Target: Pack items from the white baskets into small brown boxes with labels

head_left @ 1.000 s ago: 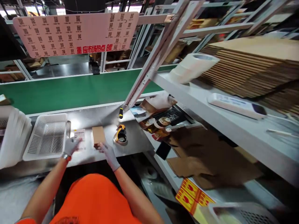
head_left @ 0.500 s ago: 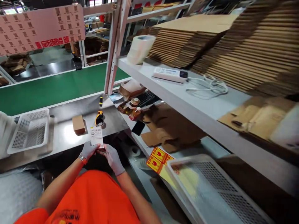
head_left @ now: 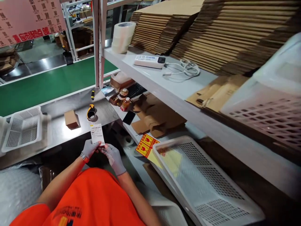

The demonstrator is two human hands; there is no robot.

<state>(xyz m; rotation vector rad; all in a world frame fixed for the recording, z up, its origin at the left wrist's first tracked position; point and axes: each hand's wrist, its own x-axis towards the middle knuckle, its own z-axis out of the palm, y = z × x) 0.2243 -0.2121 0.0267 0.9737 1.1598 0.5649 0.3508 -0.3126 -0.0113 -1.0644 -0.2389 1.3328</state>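
Note:
A white printed label is held up in front of my body, over the near edge of the metal table. My left hand, in a pale glove, pinches its lower left part. Close beside it, my gloved right hand has its fingers closed at the label's bottom edge. Beyond the label, a yellow and black tape dispenser lies on the metal table. To its left sits a small brown box. A yellow and black cutter lies farther back.
A white basket stands at the left, before a green conveyor belt. At the right, a shelf bears tape rolls and stacked cardboard. Below it are bottles, flattened cardboard and another white basket.
The view has swung to the right, so the surroundings appear farther left and more of the right shelf shows. Both hands still hold the label.

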